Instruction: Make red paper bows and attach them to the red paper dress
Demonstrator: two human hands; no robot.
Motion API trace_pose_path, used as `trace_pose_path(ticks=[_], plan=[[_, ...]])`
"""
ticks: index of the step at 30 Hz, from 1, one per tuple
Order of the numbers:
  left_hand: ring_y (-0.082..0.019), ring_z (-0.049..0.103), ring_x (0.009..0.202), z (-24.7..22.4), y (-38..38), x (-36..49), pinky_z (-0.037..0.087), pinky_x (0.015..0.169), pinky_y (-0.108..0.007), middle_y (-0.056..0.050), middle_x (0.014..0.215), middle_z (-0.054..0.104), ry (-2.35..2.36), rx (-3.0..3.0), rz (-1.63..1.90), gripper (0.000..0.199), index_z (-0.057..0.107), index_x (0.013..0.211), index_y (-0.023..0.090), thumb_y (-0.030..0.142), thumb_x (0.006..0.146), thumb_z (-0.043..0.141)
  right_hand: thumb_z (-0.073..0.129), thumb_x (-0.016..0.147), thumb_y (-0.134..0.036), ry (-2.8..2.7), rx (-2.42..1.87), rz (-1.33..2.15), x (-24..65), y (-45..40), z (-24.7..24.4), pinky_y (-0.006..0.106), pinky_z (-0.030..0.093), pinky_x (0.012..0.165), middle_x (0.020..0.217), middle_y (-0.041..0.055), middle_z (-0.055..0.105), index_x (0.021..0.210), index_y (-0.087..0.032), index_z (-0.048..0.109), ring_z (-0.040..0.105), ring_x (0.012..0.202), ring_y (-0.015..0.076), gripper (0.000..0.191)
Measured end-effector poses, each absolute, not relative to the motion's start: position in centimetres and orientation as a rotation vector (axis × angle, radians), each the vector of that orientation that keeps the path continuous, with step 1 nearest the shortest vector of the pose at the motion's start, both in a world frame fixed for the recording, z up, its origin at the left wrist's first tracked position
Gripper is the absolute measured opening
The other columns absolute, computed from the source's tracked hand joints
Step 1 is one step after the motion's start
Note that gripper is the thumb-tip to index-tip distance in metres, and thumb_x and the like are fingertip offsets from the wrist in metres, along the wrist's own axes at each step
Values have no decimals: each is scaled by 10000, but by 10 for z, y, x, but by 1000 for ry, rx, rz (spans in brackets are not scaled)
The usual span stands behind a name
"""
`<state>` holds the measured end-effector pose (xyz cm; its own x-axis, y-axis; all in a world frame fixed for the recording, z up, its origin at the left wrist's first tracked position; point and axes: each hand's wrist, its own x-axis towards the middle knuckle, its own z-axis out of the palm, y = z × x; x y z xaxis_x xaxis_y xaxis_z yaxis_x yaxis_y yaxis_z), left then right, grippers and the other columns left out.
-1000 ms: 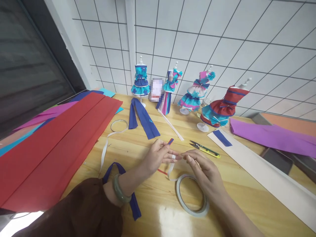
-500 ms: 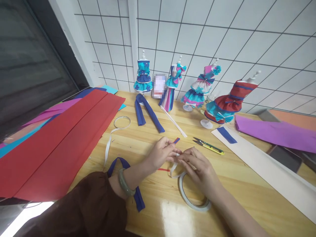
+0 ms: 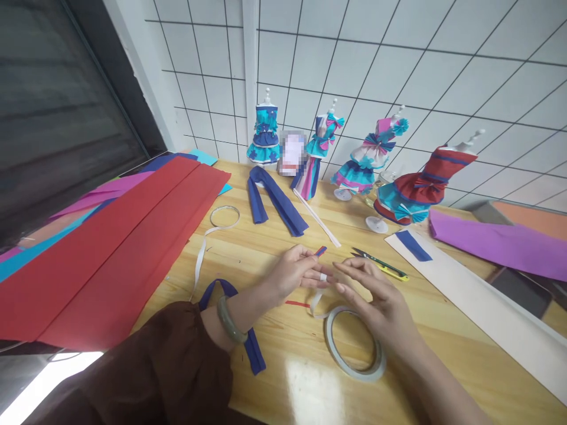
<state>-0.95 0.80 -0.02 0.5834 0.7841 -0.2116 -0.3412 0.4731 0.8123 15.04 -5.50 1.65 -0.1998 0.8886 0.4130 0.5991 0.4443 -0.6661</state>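
Note:
My left hand (image 3: pixel 295 273) pinches a small red and blue strip (image 3: pixel 321 251) between thumb and forefinger. A short piece of white tape (image 3: pixel 323 277) lies across one of its other fingers. Just to the right, my right hand (image 3: pixel 376 295) is held with fingers apart and nothing visible in it. Beneath it on the table lies a roll of white tape (image 3: pixel 330 337), its loose end (image 3: pixel 315 304) curling up below the left fingertips. A thin red strip (image 3: pixel 297 304) rests beside that loose end. Yellow-handled thread snips (image 3: pixel 392 271) lie beyond the right hand.
Small dress forms in paper-like dresses, one of them red (image 3: pixel 447 165), stand along the tiled wall. Red sheets (image 3: pixel 115 236) cover the left side. A white strip (image 3: pixel 478 307) and purple sheet (image 3: pixel 500 239) lie right. Blue strips (image 3: pixel 283 206) and a white ribbon coil (image 3: pixel 225 217) lie about.
My right hand has drawn away from the left fingers and its fingers have spread. The white tape piece now shows on a left finger. The view has shifted slightly.

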Motion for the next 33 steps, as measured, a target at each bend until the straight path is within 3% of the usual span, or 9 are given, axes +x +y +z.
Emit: trace_pose_path(ticks=[5, 13, 19, 25, 33], plan=[[-139, 626, 597, 0, 6, -8, 501, 570, -275, -51, 714, 629, 669, 815, 723, 125, 412, 792, 156, 210, 754, 518, 526, 822, -173, -2168, -1183, 232, 145, -49, 9, 446, 369, 889, 1176, 84, 476, 1061, -280, 620, 423, 1105, 251, 278], [-152, 615, 588, 3, 7, -10, 472, 475, -241, -23, 664, 608, 748, 917, 711, 161, 425, 773, 161, 254, 720, 545, 530, 811, -109, -2192, -1044, 228, 133, -55, 12, 375, 426, 728, 996, 78, 544, 1030, -273, 637, 486, 922, 215, 294], [-57, 489, 426, 0, 5, -7, 349, 387, -142, 36, 540, 522, 696, 1042, 693, 141, 426, 728, 153, 234, 723, 541, 595, 781, -163, -2150, -1018, 379, 133, -57, 6, 339, 421, 658, 784, 56, 565, 825, -230, 695, 502, 789, 192, 128], [-56, 465, 425, 0, 2, -8, 333, 383, -150, 37, 550, 523, 633, 1154, 621, 168, 430, 736, 153, 277, 718, 542, 647, 742, -263, -2009, -1116, 597, 129, -59, 3, 309, 430, 612, 654, 26, 576, 657, -225, 691, 524, 691, 171, 103], [-45, 460, 407, 4, 0, -9, 316, 369, -136, 48, 548, 506, 660, 1149, 574, 147, 432, 742, 153, 273, 738, 518, 643, 744, -282, -1948, -1146, 633, 126, -61, 5, 292, 432, 599, 632, 17, 564, 622, -216, 668, 534, 673, 163, 141]])
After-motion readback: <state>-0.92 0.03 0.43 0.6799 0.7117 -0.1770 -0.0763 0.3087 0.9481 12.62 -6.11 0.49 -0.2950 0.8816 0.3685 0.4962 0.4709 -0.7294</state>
